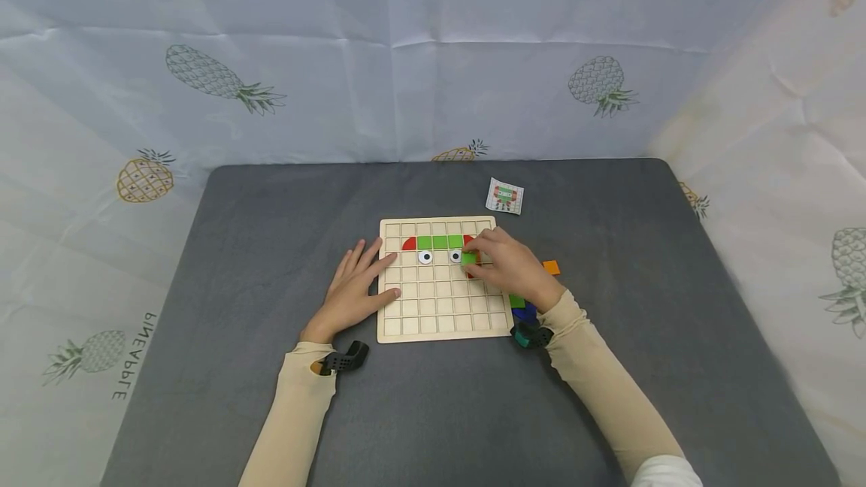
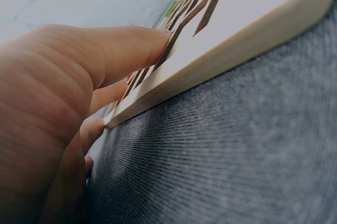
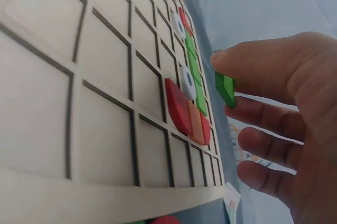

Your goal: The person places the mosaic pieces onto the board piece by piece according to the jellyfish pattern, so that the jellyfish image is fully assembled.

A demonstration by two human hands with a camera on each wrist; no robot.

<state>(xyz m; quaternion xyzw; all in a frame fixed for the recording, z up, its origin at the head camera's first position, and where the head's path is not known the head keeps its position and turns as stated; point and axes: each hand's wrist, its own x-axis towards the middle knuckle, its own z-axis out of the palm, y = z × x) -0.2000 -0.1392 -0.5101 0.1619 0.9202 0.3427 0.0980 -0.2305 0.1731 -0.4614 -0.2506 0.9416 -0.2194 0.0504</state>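
Observation:
A wooden grid board lies on the dark table. My left hand rests on its left edge with fingers spread, thumb and fingertips on the board. Between thumb and index finger, my right hand pinches a green square tile, held above the board's upper right part. In the grid sit a row of green tiles, a red rounded tile at the row's left end and two googly-eye discs. In the right wrist view, a red tile and an orange tile also sit there.
A small pattern card lies behind the board. Beside the board's right edge are an orange tile, a green tile and blue pieces, partly hidden by the right wrist. A pineapple-print cloth hangs behind the table.

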